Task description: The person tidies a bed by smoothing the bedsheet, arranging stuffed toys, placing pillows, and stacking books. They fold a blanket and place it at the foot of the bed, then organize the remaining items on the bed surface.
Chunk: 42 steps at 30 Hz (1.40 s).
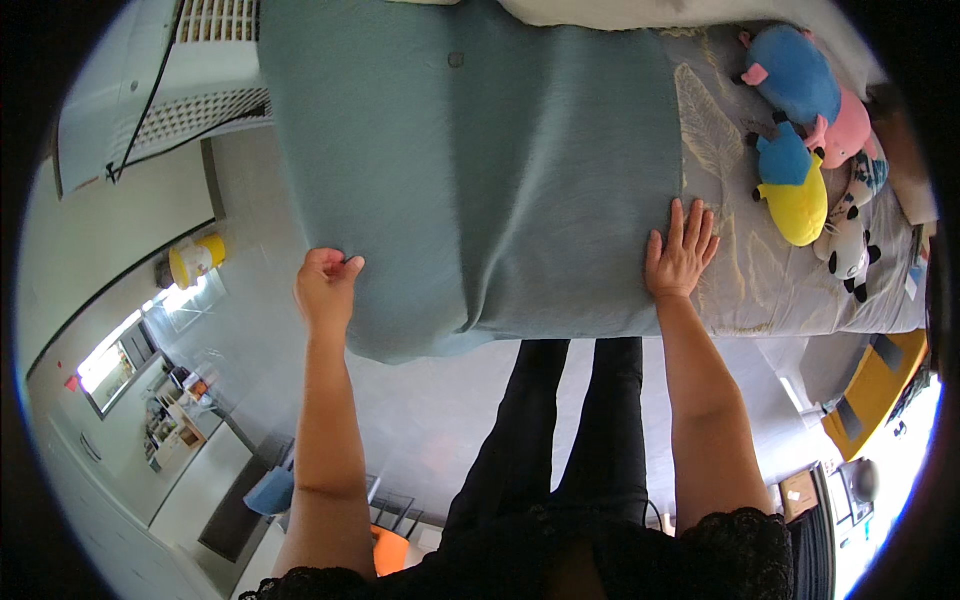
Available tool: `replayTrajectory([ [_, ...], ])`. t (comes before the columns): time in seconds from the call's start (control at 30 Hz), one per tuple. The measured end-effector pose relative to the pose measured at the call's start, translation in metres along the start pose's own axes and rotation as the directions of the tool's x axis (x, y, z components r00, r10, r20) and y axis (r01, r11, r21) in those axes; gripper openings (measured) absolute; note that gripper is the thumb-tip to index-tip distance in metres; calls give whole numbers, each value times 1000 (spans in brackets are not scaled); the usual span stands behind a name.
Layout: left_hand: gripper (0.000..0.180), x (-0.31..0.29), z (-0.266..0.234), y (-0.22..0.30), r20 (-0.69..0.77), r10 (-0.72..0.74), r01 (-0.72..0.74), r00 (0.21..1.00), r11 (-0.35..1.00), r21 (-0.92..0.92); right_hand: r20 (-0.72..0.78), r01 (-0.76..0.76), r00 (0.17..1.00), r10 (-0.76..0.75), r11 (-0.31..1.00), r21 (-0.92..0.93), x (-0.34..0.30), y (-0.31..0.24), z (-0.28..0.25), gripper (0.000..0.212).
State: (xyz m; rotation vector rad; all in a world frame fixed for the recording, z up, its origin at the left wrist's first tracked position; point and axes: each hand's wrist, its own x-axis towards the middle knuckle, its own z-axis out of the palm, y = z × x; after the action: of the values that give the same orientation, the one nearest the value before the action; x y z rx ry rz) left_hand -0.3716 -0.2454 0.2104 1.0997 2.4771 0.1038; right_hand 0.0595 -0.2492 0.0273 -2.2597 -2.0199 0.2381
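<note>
Blue-green blanket (570, 180) lies creased between left hand (325, 290) and right hand (678, 262)

Plush toys crowd the upper right of the frame: a blue one (797, 78), a pink one (849, 128), a yellow one with a blue top (800, 208) and a black-and-white one (848, 250). They sit on a patterned sheet (735, 270), apart from the blanket. A pale cover (690, 12) borders the blanket at the top of the frame. A white slatted unit (200, 85) stands at upper left, and a yellow container (196, 261) is at middle left, well apart from the left hand.

The blanket fills the upper middle, running up out of the frame, so its long axis cannot be told. Its right edge runs nearly straight up and down; its lower edge crosses the frame, sagging at lower left.

The hands are well apart. The left is clamped on the blanket's left edge, fingers curled; the right lies flat, fingers spread over the border between blanket and sheet.

The blanket is soft, matte cloth, with one long ridge bending toward its lower edge and a small greyish patch near the top. The sheet is grey with golden leaf outlines.
</note>
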Motion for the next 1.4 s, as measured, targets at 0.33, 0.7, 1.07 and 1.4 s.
replayTrajectory([
  [0.33, 21, -2, -7, 0, 33, 280, -282, 960, 954, 103, -25, 32, 999, -33, 999, -33, -3, 5, -3, 56],
  [0.7, 23, -1, 4, -1, 14, 178, -179, 984, 981, 81, 211, -493, 870, 446, 768, 409, -32, -12, -22, 45],
  [1.07, 11, 3, 12, -4, -2, 366, -354, 931, 901, 251, 402, -503, 827, 392, 836, 220, -27, 46, -27, 40],
  [1.4, 73, -100, 165, 78, 534, 529, -677, 659, 727, 115, 307, 256, 907, -288, 956, 143, 27, -63, -52, 71],
])
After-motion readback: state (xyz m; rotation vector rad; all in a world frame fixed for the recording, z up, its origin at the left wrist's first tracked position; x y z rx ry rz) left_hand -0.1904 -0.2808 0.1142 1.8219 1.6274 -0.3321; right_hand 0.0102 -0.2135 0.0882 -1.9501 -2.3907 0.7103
